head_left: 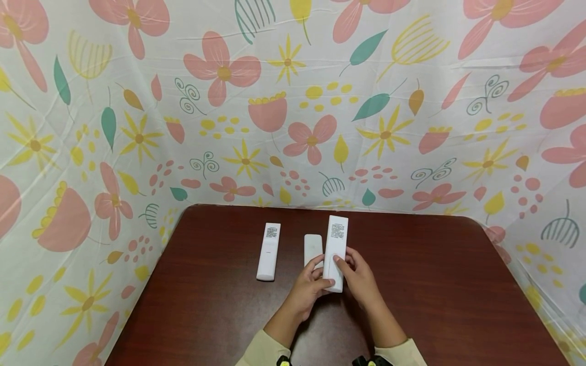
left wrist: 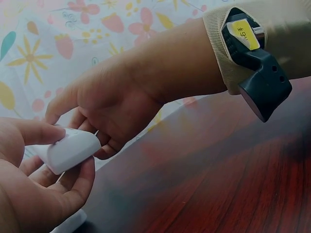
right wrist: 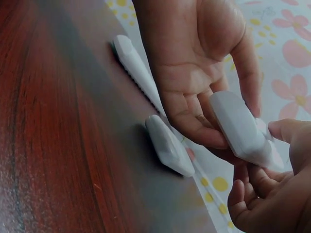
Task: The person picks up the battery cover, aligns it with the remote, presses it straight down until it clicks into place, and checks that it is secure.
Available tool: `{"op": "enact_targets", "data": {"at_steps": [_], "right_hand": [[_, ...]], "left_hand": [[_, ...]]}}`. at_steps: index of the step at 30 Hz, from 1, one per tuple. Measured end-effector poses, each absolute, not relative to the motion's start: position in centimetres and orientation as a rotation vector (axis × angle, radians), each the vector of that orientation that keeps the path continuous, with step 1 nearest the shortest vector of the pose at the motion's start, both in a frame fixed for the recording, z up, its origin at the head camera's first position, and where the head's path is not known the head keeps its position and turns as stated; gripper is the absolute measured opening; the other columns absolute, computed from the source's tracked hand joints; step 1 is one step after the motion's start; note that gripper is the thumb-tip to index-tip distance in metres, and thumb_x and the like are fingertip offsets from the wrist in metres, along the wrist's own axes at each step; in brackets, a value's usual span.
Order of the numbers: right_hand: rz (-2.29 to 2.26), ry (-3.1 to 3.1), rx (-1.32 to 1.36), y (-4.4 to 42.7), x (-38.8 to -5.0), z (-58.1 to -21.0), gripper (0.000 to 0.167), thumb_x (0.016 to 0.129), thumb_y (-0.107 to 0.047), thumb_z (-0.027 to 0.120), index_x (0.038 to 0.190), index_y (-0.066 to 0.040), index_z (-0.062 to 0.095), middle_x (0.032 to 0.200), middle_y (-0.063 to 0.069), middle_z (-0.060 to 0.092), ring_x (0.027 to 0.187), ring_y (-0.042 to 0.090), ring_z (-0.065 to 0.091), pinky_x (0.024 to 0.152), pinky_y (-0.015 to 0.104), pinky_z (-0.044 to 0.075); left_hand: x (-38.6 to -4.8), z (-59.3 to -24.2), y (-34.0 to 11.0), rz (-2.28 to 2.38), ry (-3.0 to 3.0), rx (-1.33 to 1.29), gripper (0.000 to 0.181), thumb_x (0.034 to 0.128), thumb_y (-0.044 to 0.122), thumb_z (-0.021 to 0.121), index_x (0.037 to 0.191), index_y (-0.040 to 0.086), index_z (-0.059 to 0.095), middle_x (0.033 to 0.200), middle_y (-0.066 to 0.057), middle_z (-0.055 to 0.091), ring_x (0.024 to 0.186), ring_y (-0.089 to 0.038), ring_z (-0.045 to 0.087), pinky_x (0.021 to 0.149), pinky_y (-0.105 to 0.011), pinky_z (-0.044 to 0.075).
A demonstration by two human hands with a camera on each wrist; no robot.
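Both hands hold a white remote control [head_left: 337, 244] above the table, its back with a printed label facing up. My left hand [head_left: 305, 291] grips its lower left side, thumb near the bottom end. My right hand [head_left: 361, 278] holds the right side, its thumb pressing on the back cover. In the left wrist view, the near end of the remote [left wrist: 73, 149] shows between the fingers. A shorter white remote [head_left: 313, 246] lies just left of the held one, partly hidden by the left hand. Farther left lies another long white remote [head_left: 268, 256], back up.
The dark reddish-brown wooden table [head_left: 439, 284] extends on both sides of the hands. A white cloth with flower and leaf prints [head_left: 311, 168] hangs behind and along its sides. Dark wrist mounts [left wrist: 262, 73] sit at the sleeve cuffs.
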State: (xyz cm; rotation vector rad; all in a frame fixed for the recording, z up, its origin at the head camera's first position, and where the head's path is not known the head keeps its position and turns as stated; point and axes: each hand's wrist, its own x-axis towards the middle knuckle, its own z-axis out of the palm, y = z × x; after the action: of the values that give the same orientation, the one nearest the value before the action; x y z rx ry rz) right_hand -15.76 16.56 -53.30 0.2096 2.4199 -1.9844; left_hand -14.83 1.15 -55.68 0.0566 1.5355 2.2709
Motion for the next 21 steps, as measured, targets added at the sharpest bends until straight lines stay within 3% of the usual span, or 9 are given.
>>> {"op": "enact_targets", "data": {"at_steps": [21], "right_hand": [[-2.079,2.253,0.272,16.39,-15.98,-53.33,0.041,0.101,-0.023,0.062,0.136,-0.005,0.054,0.126,0.020,0.068,0.094,0.010,0.066,0.082,0.022,0.052]], "left_hand": [[-14.64,-55.53,1.16,2.275,1.529,0.075,0.068,0.0882,-0.001,0.066,0.150,0.017,0.045,0.134,-0.016,0.065,0.097,-0.015,0.067,0.079,-0.028,0.052]]}}
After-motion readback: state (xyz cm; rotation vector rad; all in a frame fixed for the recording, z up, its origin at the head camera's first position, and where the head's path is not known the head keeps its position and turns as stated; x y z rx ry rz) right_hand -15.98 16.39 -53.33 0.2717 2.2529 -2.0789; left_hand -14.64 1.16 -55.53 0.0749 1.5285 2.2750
